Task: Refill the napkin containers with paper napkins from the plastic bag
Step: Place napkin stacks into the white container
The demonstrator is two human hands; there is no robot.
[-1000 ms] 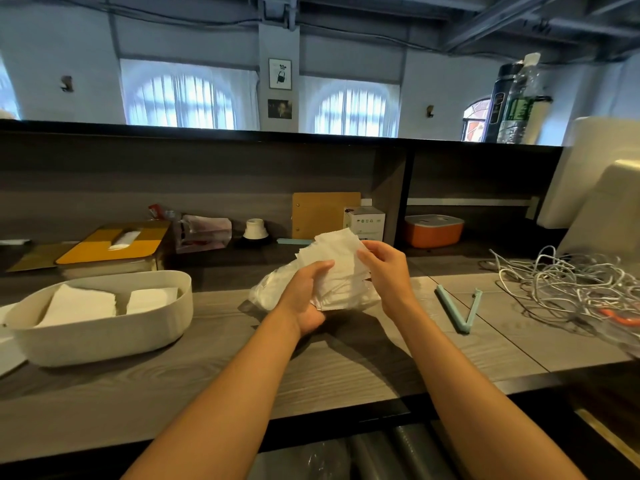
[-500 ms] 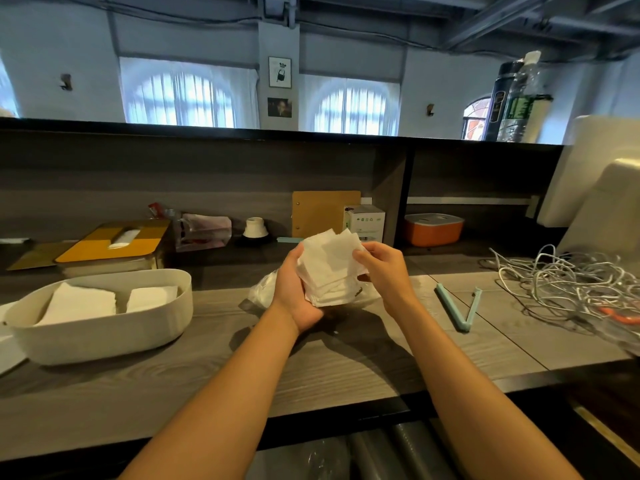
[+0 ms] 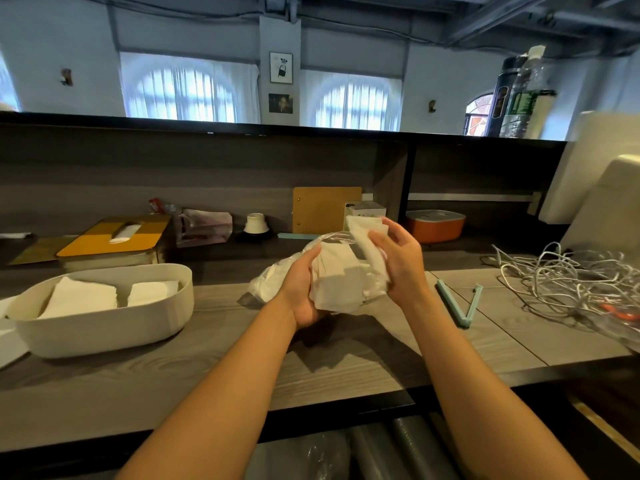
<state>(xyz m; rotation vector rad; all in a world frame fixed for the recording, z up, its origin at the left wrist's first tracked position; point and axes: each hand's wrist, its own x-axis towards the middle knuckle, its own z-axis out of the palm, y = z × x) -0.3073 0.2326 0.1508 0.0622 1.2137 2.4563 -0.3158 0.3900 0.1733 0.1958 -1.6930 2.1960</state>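
A clear plastic bag (image 3: 273,287) of white paper napkins (image 3: 341,284) lies on the wooden counter in the middle. My left hand (image 3: 300,289) grips the bag and the napkin stack from the left side. My right hand (image 3: 398,261) holds a small bunch of napkins (image 3: 367,237) pulled up out of the stack, fingers loosely curled round it. A white oval napkin container (image 3: 104,323) stands at the left with two low piles of napkins (image 3: 83,299) inside.
A light blue bag clip (image 3: 460,303) lies open to the right of my hands. A tangle of white cables (image 3: 568,278) fills the far right. At the back stand a yellow-lidded box (image 3: 114,240), an orange tub (image 3: 434,225) and a white monitor (image 3: 602,202).
My right hand has lifted a bunch of napkins up and away from the stack. My left hand has shifted lower on the bag, which now shows more of the stack.
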